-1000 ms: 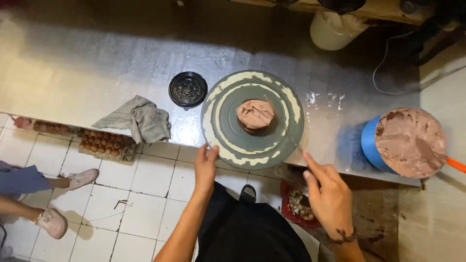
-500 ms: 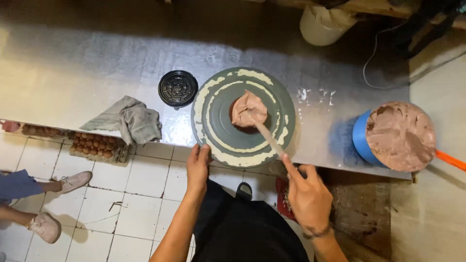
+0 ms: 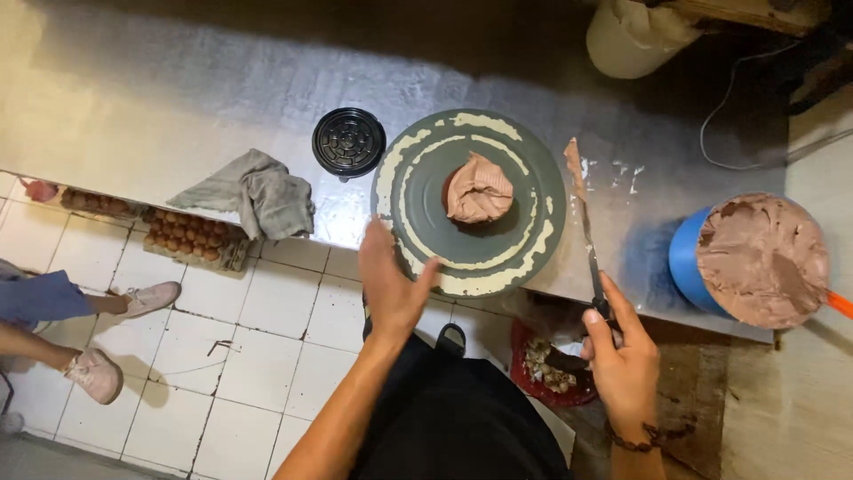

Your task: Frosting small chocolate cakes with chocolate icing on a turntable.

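I take the round grey turntable (image 3: 471,200) on the steel counter (image 3: 178,107) as my landmark. On its centre sits a small cake under a pinkish-brown frosting mound (image 3: 479,188). My left hand (image 3: 391,280) lies spread, fingers flat on the near rim; my right hand (image 3: 622,356), right of the turntable, is closed around a long frosted palette knife (image 3: 582,222), its blade lifted off the cake. I judge it best to keep the blade level and turn the rim slowly. Further right stands a blue tub of chocolate frosting (image 3: 755,258); left lie a crumpled grey cloth (image 3: 253,191) and a black round lid (image 3: 348,140). Nothing blocks the blade
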